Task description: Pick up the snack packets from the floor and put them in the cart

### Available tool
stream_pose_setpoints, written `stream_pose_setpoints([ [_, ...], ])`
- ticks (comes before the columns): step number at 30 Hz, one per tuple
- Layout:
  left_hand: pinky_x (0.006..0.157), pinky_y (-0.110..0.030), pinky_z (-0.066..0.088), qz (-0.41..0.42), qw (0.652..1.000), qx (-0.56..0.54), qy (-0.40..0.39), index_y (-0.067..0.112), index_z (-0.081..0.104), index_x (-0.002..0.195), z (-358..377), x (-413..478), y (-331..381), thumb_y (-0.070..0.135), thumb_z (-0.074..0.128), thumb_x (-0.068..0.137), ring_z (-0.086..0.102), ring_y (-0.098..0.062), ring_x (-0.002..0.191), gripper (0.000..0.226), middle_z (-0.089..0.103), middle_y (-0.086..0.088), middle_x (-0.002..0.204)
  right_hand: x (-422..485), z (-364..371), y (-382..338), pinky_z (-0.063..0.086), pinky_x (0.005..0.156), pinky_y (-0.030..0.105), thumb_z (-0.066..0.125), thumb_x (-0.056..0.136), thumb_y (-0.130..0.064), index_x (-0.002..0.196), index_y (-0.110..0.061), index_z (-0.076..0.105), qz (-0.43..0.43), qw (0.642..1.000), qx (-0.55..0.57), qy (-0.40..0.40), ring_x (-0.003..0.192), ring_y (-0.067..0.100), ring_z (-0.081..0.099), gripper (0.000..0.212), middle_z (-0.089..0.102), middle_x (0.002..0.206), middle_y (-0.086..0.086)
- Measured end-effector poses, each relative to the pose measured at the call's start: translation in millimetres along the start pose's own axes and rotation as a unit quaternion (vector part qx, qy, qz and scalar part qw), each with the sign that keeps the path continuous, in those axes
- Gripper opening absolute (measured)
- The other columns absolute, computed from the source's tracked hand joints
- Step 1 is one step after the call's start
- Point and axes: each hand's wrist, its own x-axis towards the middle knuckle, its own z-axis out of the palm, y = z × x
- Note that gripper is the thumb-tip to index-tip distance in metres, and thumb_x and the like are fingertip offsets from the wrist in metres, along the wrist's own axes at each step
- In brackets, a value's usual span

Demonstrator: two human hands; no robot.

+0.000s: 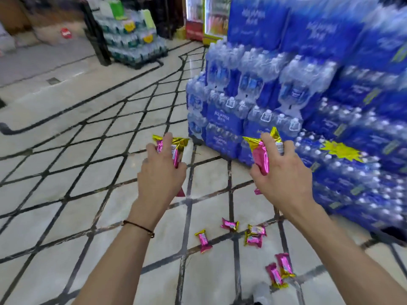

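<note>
Left hand: the left hand (161, 170) is raised above the floor, fingers curled round a pink and gold packet (176, 146); whether it holds more than one I cannot tell.
Right hand: the right hand (284, 172) is at about the same height and grips a pink bundle (261, 157) of gold-ended packets, thumb on the near side and fingers over the top.
Wrist: a thin dark bracelet (138, 227) sits on the left forearm.
Just under the hands: a pink corner shows below the left hand and a small pink scrap beside the right wrist; both are too hidden to make out.
Packets on the floor: nearer the person, between the forearms, lie a lone packet (203, 241), another single packet (229, 224), an overlapping pair (254, 235) and a second pair (280, 269) closest to the right forearm.
Floor: pale tiled floor (88, 172) crossed by dark lines.
Right side: stacked blue packs of bottled water (308, 95) stand close beside the right hand, blurred.
Far back: a smaller bottle stack (132, 40) stands well apart at the upper left.
</note>
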Motion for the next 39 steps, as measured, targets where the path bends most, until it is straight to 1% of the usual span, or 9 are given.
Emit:
stream_pose_setpoints([
  [5, 0.081, -0.053, 0.053, 0.108, 0.992, -0.043, -0.05, 0.036, 0.026, 0.149, 10.6, -24.7, 93.7, 0.035, 0.062, 0.089, 0.058, -0.042, 0.094, 0.071, 0.042, -0.014, 0.124, -53.4, -70.4, 70.1, 0.037, 0.059, 0.037, 0.062, 0.084, -0.04, 0.146, -0.032, 0.034, 0.123, 0.991, -0.056, 0.022, 0.091, 0.039, 0.06, 0.068, 0.046, 0.12, 0.012],
  [11, 0.075, -0.043, 0.044, 0.244, 0.962, -0.075, -0.098, 0.034, 0.025, 0.152, 39.0, -96.7, 229.6, 0.035, 0.062, 0.091, 0.058, -0.043, 0.098, 0.071, 0.041, -0.014, 0.13, -146.3, -156.7, 175.0, 0.04, 0.062, 0.039, 0.061, 0.083, -0.04, 0.146, -0.036, 0.031, 0.271, 0.955, -0.098, 0.066, 0.097, 0.039, 0.059, 0.069, 0.047, 0.118, 0.012],
  [15, 0.083, -0.05, 0.046, 0.316, 0.931, -0.11, -0.145, 0.034, 0.027, 0.153, 62.4, -181.3, 328.5, 0.039, 0.059, 0.095, 0.058, -0.047, 0.107, 0.066, 0.039, -0.017, 0.142, -237.9, -223.4, 247.3, 0.048, 0.069, 0.042, 0.057, 0.086, -0.047, 0.148, -0.038, 0.028, 0.36, 0.916, -0.142, 0.105, 0.099, 0.037, 0.06, 0.069, 0.048, 0.121, 0.011],
  [17, 0.086, -0.051, 0.047, 0.351, 0.914, -0.12, -0.163, 0.035, 0.027, 0.152, 73.1, -231.0, 376.6, 0.04, 0.059, 0.095, 0.057, -0.046, 0.111, 0.065, 0.037, -0.017, 0.146, -286.2, -258.6, 279.2, 0.045, 0.067, 0.04, 0.057, 0.086, -0.048, 0.148, -0.038, 0.026, 0.405, 0.892, -0.16, 0.118, 0.1, 0.036, 0.06, 0.07, 0.047, 0.122, 0.01],
  [20, 0.084, -0.051, 0.047, 0.406, 0.88, -0.147, -0.198, 0.035, 0.029, 0.149, 89.3, -312.0, 442.8, 0.041, 0.06, 0.094, 0.056, -0.044, 0.11, 0.063, 0.042, -0.015, 0.136, -361.4, -306.9, 326.5, 0.039, 0.063, 0.037, 0.057, 0.087, -0.048, 0.147, -0.037, 0.024, 0.464, 0.855, -0.189, 0.134, 0.098, 0.035, 0.06, 0.069, 0.045, 0.119, 0.009],
  [25, 0.084, -0.051, 0.048, 0.474, 0.825, -0.174, -0.254, 0.034, 0.031, 0.151, 112.0, -442.5, 536.4, 0.038, 0.061, 0.092, 0.056, -0.045, 0.108, 0.066, 0.044, -0.015, 0.124, -481.3, -369.9, 394.6, 0.046, 0.065, 0.039, 0.058, 0.089, -0.047, 0.146, -0.037, 0.024, 0.556, 0.791, -0.207, 0.149, 0.102, 0.037, 0.059, 0.068, 0.044, 0.125, 0.012],
  [29, 0.083, -0.048, 0.05, 0.529, 0.776, -0.179, -0.293, 0.036, 0.029, 0.149, 132.9, -532.2, 598.5, 0.038, 0.06, 0.092, 0.058, -0.043, 0.105, 0.065, 0.044, -0.014, 0.127, -559.9, -398.0, 441.2, 0.049, 0.07, 0.039, 0.057, 0.09, -0.051, 0.15, -0.041, 0.016, 0.618, 0.74, -0.22, 0.15, 0.11, 0.036, 0.058, 0.073, 0.041, 0.139, 0.015],
  [33, 0.077, -0.048, 0.052, 0.571, 0.73, -0.19, -0.322, 0.035, 0.03, 0.147, 161.9, -606.8, 657.1, 0.036, 0.059, 0.094, 0.058, -0.04, 0.094, 0.061, 0.043, -0.01, 0.118, -618.9, -410.3, 493.4, 0.049, 0.069, 0.039, 0.057, 0.088, -0.049, 0.15, -0.04, 0.021, 0.663, 0.697, -0.219, 0.165, 0.103, 0.036, 0.06, 0.072, 0.045, 0.131, 0.013],
  [39, 0.069, -0.039, 0.046, 0.589, 0.695, -0.225, -0.346, 0.038, 0.03, 0.145, 230.1, -696.4, 768.1, 0.035, 0.059, 0.095, 0.053, -0.029, 0.088, 0.058, 0.045, -0.009, 0.115, -662.0, -430.1, 607.0, 0.043, 0.064, 0.035, 0.058, 0.089, -0.048, 0.146, -0.039, 0.022, 0.711, 0.648, -0.225, 0.157, 0.099, 0.035, 0.061, 0.068, 0.046, 0.127, 0.012],
])
